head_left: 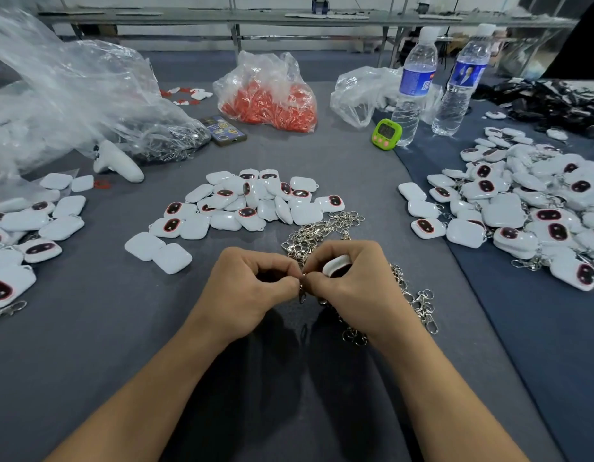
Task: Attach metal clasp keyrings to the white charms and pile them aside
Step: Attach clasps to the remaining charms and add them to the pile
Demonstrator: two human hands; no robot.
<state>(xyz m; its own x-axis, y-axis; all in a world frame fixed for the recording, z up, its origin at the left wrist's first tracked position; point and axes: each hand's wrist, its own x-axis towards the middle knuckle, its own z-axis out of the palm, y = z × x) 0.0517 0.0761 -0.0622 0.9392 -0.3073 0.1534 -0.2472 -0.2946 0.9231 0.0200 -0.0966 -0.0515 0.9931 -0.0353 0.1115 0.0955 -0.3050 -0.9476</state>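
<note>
Mid-attachment: right hand [352,281] curls round one white charm [336,263]; left hand [252,281] pinches a clasp keyring [302,293] against its edge, fingertips meeting. Work held just above the loose keyrings [322,228] (short reach). Finished pile [522,211] lies well right, probably for easy tossing aside.

Glossy white plastic charms [242,205], shiny metal keyrings [322,228].

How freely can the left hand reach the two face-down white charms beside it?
Probably yes: only bare cloth lies between the left hand and the two charms, though it is pinching a metal clasp and must release that first.
</note>
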